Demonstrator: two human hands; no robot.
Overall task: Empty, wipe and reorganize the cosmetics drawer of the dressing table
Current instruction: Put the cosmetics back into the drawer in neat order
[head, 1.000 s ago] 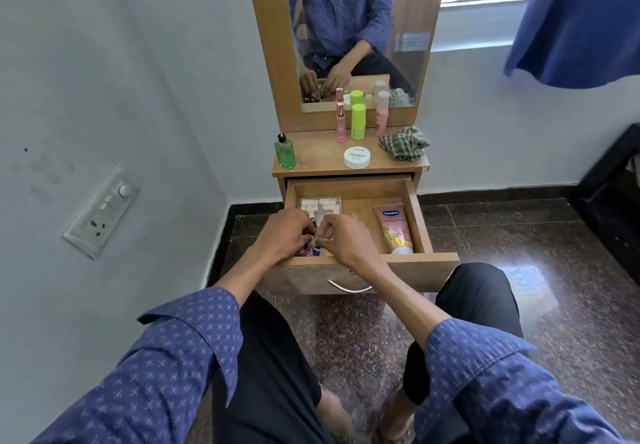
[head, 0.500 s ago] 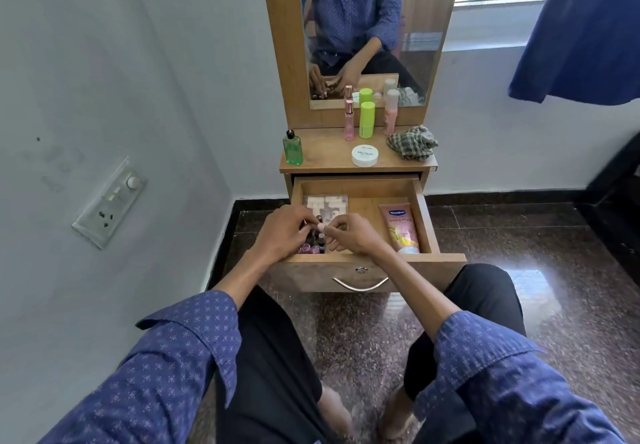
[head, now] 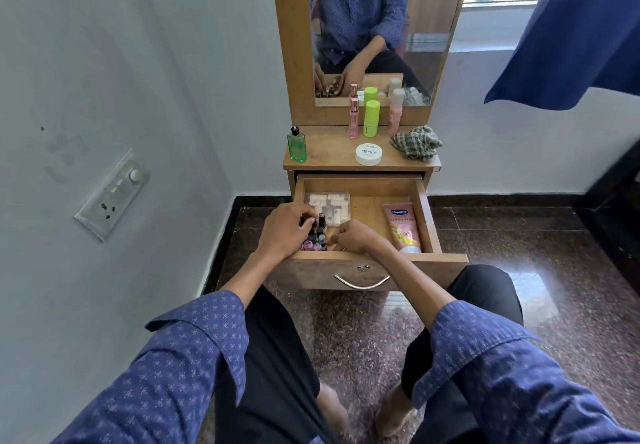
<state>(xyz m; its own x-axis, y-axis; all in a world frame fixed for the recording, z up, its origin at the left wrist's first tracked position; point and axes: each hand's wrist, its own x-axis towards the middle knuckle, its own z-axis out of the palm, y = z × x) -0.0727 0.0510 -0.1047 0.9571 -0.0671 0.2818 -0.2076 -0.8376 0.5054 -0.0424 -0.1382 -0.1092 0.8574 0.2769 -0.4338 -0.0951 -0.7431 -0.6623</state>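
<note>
The wooden drawer (head: 428, 217) of the dressing table is pulled out over my knees. Several small nail polish bottles (head: 318, 240) stand in its front left corner. My left hand (head: 285, 234) sits over them, with its fingertips curled round the cap of a dark bottle (head: 306, 221). Just to the right, my right hand (head: 355, 236) hovers above the drawer floor with loosely curled fingers, and I see nothing in them. A clear box of white pieces (head: 329, 205) lies at the back left. Along the right wall lies a pink lotion tube (head: 403, 228).
On the tabletop (head: 329, 156) stand a green bottle (head: 296, 147), a slim pink bottle (head: 353, 119), a lime bottle (head: 371, 118), a peach spray bottle (head: 396, 113), a white jar (head: 368, 154) and a crumpled checked cloth (head: 416, 142). The wall is close on the left.
My hands were together over the bottles. The right hand has since drawn away to the right, while the left stays on the bottles. The camera has shifted slightly.
</note>
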